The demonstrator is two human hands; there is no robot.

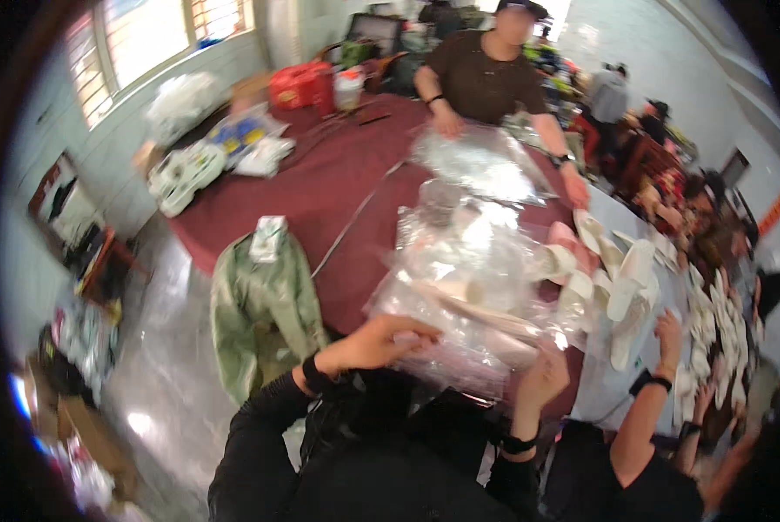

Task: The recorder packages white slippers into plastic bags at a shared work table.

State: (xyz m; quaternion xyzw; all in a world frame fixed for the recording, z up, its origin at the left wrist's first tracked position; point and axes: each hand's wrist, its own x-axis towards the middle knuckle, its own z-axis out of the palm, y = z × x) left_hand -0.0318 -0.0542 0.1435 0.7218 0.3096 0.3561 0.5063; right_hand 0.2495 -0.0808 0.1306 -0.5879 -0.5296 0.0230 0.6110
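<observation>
In front of me is a clear plastic bag [481, 315] with pale, slipper-like footwear [513, 350] showing through it; glare blurs its outline. My left hand [374, 341] pinches the near left side of this bag, its fingers pointing right. At the near right corner, the closed fingers of my right hand [542, 376] grip the plastic. Beyond my hands lies a heap of shiny clear bags [460, 213]. White and pink slippers [574, 296] sit just to the right of the bag.
A dark red cloth [338, 183] covers the table. Opposite, a person [490, 78] handles a plastic sheet [477, 165] and slippers. More white slippers [633, 287] lie on the grey surface at right, where a co-worker's hand [668, 339] reaches in. A green jacket [264, 300] hangs nearby.
</observation>
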